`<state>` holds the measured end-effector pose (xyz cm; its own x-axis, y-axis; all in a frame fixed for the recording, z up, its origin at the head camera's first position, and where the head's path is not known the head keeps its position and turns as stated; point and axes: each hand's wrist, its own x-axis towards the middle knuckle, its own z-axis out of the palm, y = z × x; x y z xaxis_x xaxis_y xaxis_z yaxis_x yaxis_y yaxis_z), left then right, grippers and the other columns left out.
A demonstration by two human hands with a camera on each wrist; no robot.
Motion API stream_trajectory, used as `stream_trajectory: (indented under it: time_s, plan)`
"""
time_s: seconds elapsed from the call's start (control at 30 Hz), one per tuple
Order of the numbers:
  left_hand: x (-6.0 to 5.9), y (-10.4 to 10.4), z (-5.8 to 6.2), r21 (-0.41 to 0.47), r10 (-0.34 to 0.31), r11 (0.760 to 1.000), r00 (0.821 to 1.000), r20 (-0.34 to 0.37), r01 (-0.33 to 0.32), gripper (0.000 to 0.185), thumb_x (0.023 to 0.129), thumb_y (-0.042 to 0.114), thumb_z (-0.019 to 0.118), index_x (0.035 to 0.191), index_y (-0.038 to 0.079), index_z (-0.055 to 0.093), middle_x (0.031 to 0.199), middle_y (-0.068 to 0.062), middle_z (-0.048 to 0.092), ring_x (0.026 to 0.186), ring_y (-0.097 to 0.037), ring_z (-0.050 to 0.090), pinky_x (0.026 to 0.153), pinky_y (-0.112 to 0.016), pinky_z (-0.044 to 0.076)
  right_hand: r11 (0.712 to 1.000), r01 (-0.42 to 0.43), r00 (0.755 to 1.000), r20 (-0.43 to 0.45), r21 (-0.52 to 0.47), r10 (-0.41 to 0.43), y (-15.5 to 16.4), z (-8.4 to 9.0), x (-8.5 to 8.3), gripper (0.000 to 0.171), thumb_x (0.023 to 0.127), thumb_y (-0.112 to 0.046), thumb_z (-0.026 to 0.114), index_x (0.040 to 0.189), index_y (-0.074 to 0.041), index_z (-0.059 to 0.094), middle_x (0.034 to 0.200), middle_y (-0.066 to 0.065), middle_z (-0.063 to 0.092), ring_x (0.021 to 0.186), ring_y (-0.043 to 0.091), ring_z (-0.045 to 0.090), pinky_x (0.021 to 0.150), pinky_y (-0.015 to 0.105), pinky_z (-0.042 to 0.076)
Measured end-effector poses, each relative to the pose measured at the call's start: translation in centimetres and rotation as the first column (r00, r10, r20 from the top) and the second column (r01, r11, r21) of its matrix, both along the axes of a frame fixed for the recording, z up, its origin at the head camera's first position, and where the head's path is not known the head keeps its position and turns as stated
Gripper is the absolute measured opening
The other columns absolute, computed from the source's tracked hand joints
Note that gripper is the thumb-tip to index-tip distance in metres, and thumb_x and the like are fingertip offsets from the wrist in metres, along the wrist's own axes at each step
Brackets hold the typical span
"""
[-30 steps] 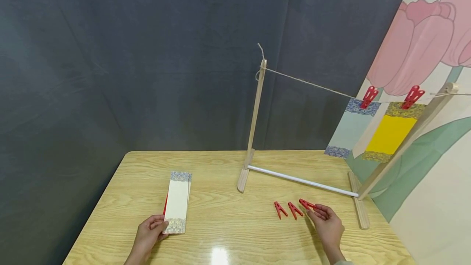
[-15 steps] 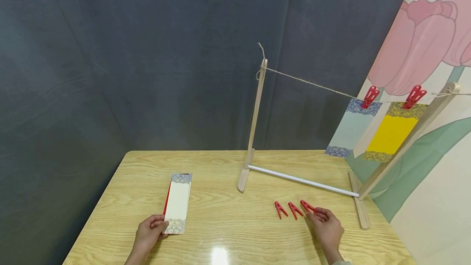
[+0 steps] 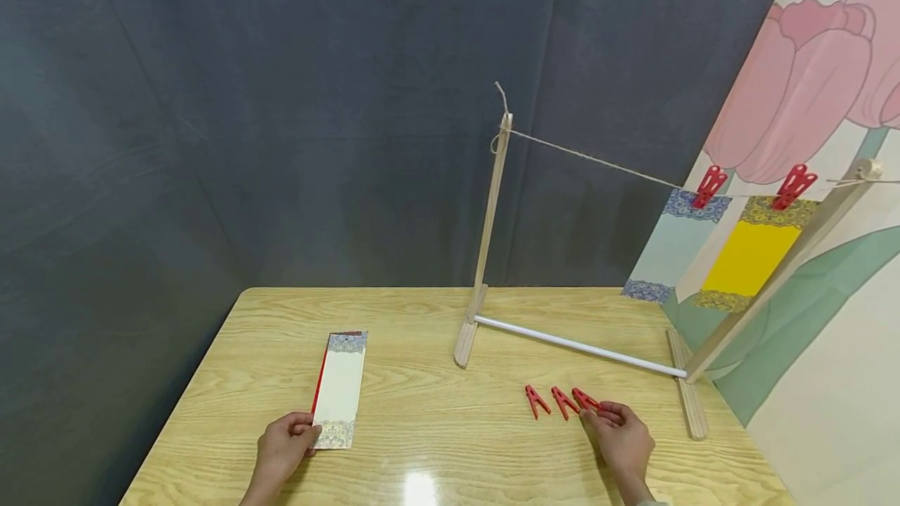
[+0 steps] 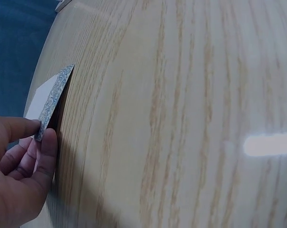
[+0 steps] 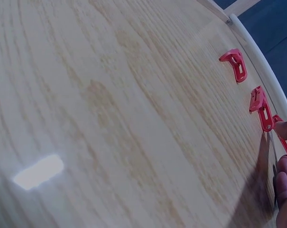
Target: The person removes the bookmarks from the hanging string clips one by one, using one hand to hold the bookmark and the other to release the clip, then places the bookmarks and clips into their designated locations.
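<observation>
Shifted slightly since a second ago: right hand (image 3: pixel 622 436) now nearer the clips, fingers (image 5: pixel 286 129) pinching the rightmost clip (image 3: pixel 585 399) on the worktop (image 3: pixel 436 420). Left hand (image 3: pixel 284 443) pinching the card (image 3: pixel 339 389) by its near corner. Best lifted by that corner, clip squeezed fully open before reaching the string (image 3: pixel 598 160).

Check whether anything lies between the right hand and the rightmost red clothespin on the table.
Nothing visible does: the right hand already has its fingertips on the rightmost clothespin; the other two clothespins lie to its left.
</observation>
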<state>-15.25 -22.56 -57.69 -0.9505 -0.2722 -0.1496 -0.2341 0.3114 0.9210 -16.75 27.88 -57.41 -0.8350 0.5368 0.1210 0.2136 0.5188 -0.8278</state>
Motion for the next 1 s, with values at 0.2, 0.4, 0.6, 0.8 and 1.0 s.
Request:
stream_trajectory:
  time_s: [0.2,0.4,0.6,0.8,1.0]
  plan:
    - [0.01,0.02,0.12,-0.099,-0.027,0.995,0.999,-0.023,0.025,0.018,0.082,-0.001,0.070,0.095,-0.013,0.065,0.069,-0.003,0.060,0.054,-0.018,0.061,0.049,-0.025,0.053,0.999,-0.018,1.000,0.003,0.048,0.018,-0.06,-0.12,0.01,0.032,0.074,-0.013,0.084,0.094,0.006,0.068,0.077,0.011,0.069,0.063,0.010,0.062,0.052,0.016,0.046]
    - [0.02,0.06,0.05,-0.170,-0.031,0.985,0.999,-0.036,0.024,0.018,0.079,0.001,0.073,0.092,-0.010,0.067,0.067,0.000,0.060,0.051,-0.017,0.060,0.048,-0.023,0.049,0.995,-0.050,0.998,0.048,0.091,0.046,0.04,-0.19,0.10,0.035,0.075,-0.017,0.084,0.095,0.007,0.067,0.078,0.010,0.067,0.068,0.019,0.062,0.056,0.022,0.047]
    - [0.07,0.16,0.27,-0.187,-0.037,0.982,0.999,-0.032,0.030,0.020,0.079,0.002,0.076,0.094,-0.009,0.067,0.067,0.000,0.061,0.052,-0.017,0.060,0.048,-0.023,0.046,0.991,-0.076,0.995,0.076,0.108,0.068,0.00,-0.08,0.22,0.038,0.076,-0.019,0.083,0.095,0.009,0.066,0.080,0.012,0.066,0.072,0.025,0.062,0.060,0.030,0.048]
    - [0.11,0.14,0.26,-0.198,-0.024,0.980,0.999,-0.035,0.017,0.019,0.078,0.001,0.076,0.093,-0.007,0.068,0.067,0.001,0.061,0.051,-0.016,0.059,0.049,-0.023,0.045,0.990,-0.076,0.994,0.088,0.116,0.066,-0.04,-0.30,0.14,0.036,0.076,-0.018,0.081,0.095,0.009,0.065,0.082,0.013,0.065,0.076,0.029,0.061,0.063,0.036,0.048]
    - [0.10,0.05,0.17,-0.156,-0.008,0.988,1.000,-0.030,0.003,0.016,0.079,-0.002,0.073,0.093,-0.007,0.067,0.067,-0.001,0.061,0.051,-0.018,0.061,0.046,-0.024,0.050,0.987,-0.094,0.991,0.105,0.129,0.080,0.10,-0.40,0.07,0.036,0.075,-0.018,0.081,0.093,0.008,0.066,0.082,0.014,0.064,0.077,0.031,0.061,0.064,0.039,0.049]
